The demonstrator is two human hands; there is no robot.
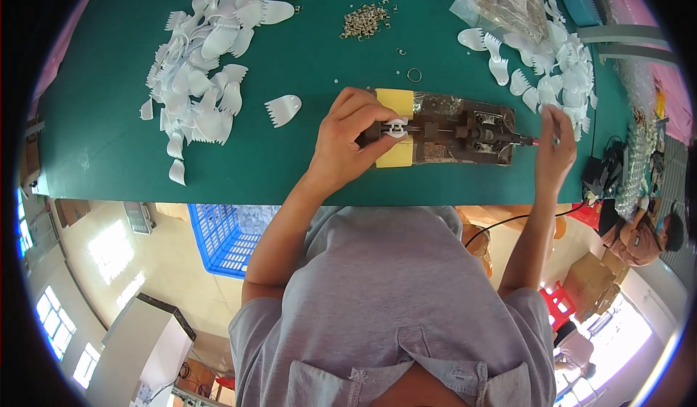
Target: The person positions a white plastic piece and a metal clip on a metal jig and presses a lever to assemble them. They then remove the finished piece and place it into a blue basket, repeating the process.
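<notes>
Fingers (pixel 367 115) of left hand (pixel 345 145) pinch white piece (pixel 396 127); right fingers (pixel 563 127) curl by red handle (pixel 536 140), grip unclear.

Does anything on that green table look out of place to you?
Slightly: one white piece lies alone, apart from the left pile. A single ring sits beyond the jig, with none like it nearby. A loose clip lies outside its heap. Nothing looks plainly broken.
</notes>
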